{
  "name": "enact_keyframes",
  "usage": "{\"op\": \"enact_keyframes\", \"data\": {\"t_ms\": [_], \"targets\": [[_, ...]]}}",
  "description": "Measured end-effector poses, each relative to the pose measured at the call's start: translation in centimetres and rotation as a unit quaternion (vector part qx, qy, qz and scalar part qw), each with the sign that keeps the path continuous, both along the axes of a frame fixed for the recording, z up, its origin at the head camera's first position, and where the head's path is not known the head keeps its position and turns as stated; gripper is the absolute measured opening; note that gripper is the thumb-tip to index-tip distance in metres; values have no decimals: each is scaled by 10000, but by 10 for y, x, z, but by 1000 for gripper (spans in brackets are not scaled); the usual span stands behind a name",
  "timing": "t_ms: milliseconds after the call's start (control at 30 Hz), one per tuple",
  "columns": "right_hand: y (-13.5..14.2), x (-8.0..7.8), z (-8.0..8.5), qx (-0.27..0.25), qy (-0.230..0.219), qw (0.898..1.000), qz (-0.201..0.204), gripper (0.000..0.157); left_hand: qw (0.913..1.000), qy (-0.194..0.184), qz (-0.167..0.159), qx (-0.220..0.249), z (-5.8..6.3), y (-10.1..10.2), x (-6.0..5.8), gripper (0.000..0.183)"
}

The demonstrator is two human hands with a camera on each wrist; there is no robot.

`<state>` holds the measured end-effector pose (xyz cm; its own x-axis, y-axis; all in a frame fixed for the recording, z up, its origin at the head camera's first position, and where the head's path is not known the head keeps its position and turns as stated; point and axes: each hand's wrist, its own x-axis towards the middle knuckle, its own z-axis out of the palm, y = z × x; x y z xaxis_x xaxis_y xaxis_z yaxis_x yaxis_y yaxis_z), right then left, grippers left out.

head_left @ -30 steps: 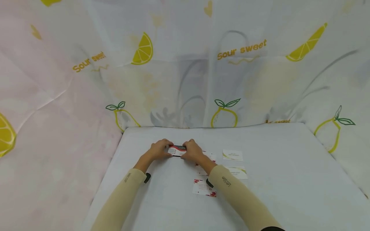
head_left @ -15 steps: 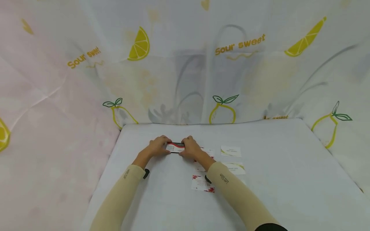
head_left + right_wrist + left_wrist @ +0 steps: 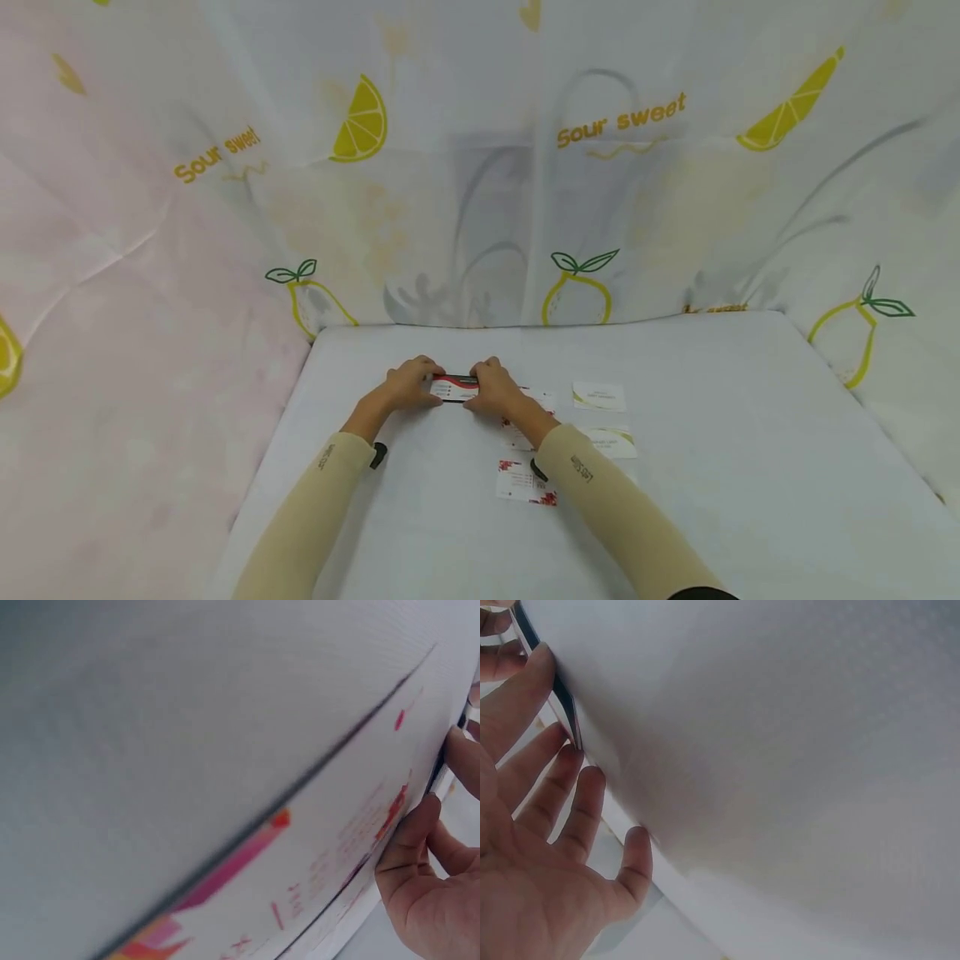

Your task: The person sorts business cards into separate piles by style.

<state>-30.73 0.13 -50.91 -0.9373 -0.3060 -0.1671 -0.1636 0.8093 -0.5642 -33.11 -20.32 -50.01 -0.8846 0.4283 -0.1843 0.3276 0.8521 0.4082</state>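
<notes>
A white business card [image 3: 455, 389] with a red and black wave lies flat near the back of the table, a black edge showing along its near side. My left hand [image 3: 408, 385] grips its left end between thumb and fingers. At the right end, my right hand [image 3: 497, 390] pinches it the same way. From the left wrist, the card [image 3: 565, 709] shows edge-on as thin dark and white layers by the thumb and fingertips; how many layers cannot be told. White cards with red floral corners [image 3: 525, 483] lie beside and under the right forearm, partly hidden.
Right of the floral cards lie white cards with gold-green curves, one farther back [image 3: 599, 397] and one nearer [image 3: 615, 443], with the sleeve partly over the nearer side. A white cloth covers the table [image 3: 735, 467]. Lemon-print fabric [image 3: 480, 208] rises behind its back edge.
The head view has shifted slightly. Both hands keep their hold on the business card in about the same place, and the other cards lie where they were.
</notes>
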Motion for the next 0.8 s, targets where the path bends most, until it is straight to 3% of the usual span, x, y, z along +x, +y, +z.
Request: {"op": "enact_keyframes", "data": {"t_ms": [300, 800], "targets": [[0, -2, 2, -37, -1, 10000, -28, 64, 10000, -33, -56, 72, 6, -1, 0, 52], [-1, -1, -2, 31, -133, 9999, -105, 64, 9997, -100, 70, 190, -1, -3, 2, 52]]}}
